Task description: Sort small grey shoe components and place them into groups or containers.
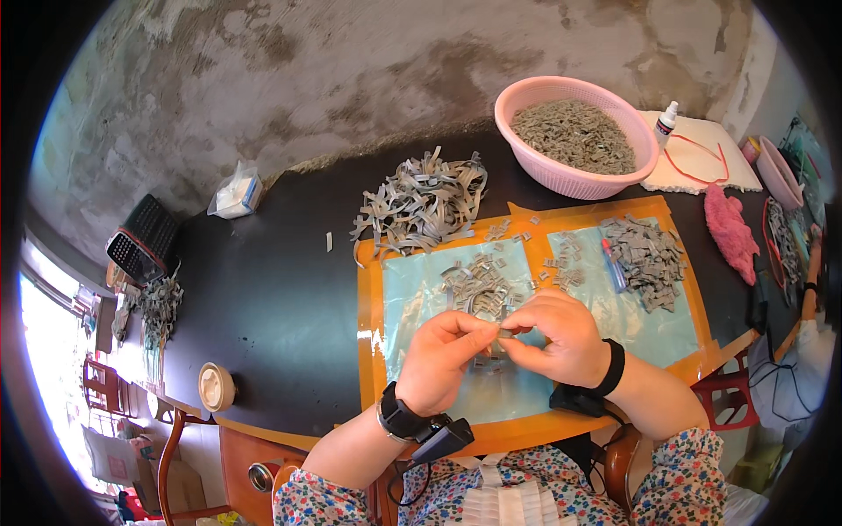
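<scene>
1. Clock read from where the hands meet; 12 points to the wall.
2. Left hand [445,358]: thumb and forefinger pressed together, pinching one edge of a small grey piece [505,333]. Black band on the wrist.
3. Right hand [561,333]: thumb and forefinger pinching the same piece from the 3 o'clock side. Black band here too. The fingers cover most of the piece; finer shape cannot be told.
4. The piece sits between the two sets of fingertips, above the left blue sheet [403,307], which is edged with orange tape.
5. At 11, just beyond the fingers: a loose heap of small grey bits [478,285]. Farther on the same line: a tangle of long grey strips [425,200].
6. At 1: scattered bits [566,267], then a pink basket [511,131] well filled with grey-brown bits. Beside it, a white bottle [667,123].
7. At 2: a slim blue-and-red tool [614,267] against a dense grey pile [647,263]; farther out, a pink cloth [730,232].
8. Between 8 and 9, well apart: a pale round tub [216,387] on the black table [272,280].
9. At 10: a plastic-wrapped packet [235,195].
</scene>
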The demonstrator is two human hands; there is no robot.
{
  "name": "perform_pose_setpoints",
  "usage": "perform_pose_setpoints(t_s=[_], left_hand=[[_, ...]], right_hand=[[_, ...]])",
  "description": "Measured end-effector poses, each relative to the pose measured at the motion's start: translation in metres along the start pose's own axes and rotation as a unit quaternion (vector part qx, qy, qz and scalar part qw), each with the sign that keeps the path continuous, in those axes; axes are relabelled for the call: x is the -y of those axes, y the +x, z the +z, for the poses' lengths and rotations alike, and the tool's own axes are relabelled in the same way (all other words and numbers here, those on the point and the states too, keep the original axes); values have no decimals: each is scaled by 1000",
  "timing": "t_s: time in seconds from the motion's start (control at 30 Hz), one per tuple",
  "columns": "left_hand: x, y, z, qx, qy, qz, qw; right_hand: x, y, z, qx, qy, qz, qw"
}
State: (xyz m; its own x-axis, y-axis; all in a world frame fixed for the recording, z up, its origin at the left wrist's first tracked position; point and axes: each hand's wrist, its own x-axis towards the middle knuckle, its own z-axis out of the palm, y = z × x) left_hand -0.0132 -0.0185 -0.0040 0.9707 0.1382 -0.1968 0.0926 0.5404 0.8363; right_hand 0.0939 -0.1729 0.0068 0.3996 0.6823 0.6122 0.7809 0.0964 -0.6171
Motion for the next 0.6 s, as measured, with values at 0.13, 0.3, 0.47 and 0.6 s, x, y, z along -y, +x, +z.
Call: perform_pose_setpoints(t_s=[0.13, 0.3, 0.47, 0.6], left_hand=[[1, 5, -2, -5, 1, -11, 1000], [-4, 14, -9, -11, 83, -12, 996], [-17, 18, -22, -66, 184, 92, 976], [-24, 24, -36, -161, 358, 181, 902]], right_hand=[[1, 0, -3, 10, 0, 27, 1000], [3, 3, -20, 71, 17, 130, 989], [-7, 8, -68, 77, -127, 196, 969], [-12, -3, -121, 40, -292, 296, 909]])
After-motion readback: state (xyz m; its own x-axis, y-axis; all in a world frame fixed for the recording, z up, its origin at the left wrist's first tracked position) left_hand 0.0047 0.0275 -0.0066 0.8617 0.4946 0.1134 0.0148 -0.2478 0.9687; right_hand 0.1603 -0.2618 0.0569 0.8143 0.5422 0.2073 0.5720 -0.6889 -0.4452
